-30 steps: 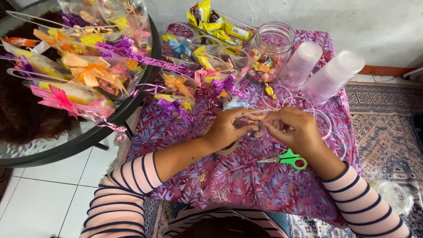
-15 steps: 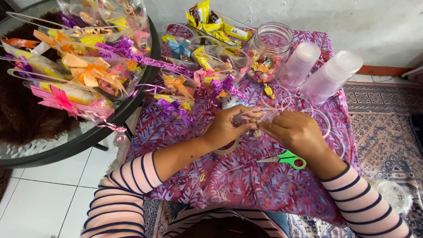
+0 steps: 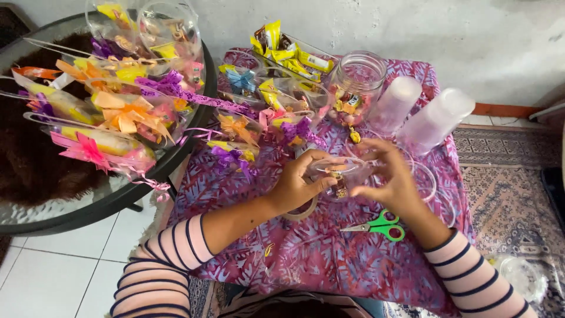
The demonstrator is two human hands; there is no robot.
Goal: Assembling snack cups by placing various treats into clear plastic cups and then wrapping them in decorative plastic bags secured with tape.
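Both hands meet over the middle of a low table (image 3: pixel 329 265) covered with a purple and pink leaf-patterned cloth. The left hand (image 3: pixel 297 185) has its grip closed around the near left side of a small clear plastic cup (image 3: pixel 340 176), thumb along its rim, and the right hand (image 3: pixel 391 176) grasps the same cup from the right, fingers spread and curled over its top. Small wrapped sweets show through the cup's wall. The cup is held just above the cloth, in the centre of the table, between the two hands. Just near of the right hand lies a pair of green-handled scissors (image 3: pixel 379 225), flat on the cloth, blades pointing left. Below the left hand a roll of clear tape (image 3: pixel 303 209) rests on the cloth, partly hidden by the wrist. On the far side stand a glass jar (image 3: pixel 356 88) with sweets in it, two stacks of clear cups lying tilted (image 3: pixel 421 115) to its right, and a tray of yellow snack packets (image 3: pixel 288 50). To the left, a round glass table (image 3: pixel 76 200) carries many filled cups tied with coloured ribbon bows (image 3: pixel 123 115).
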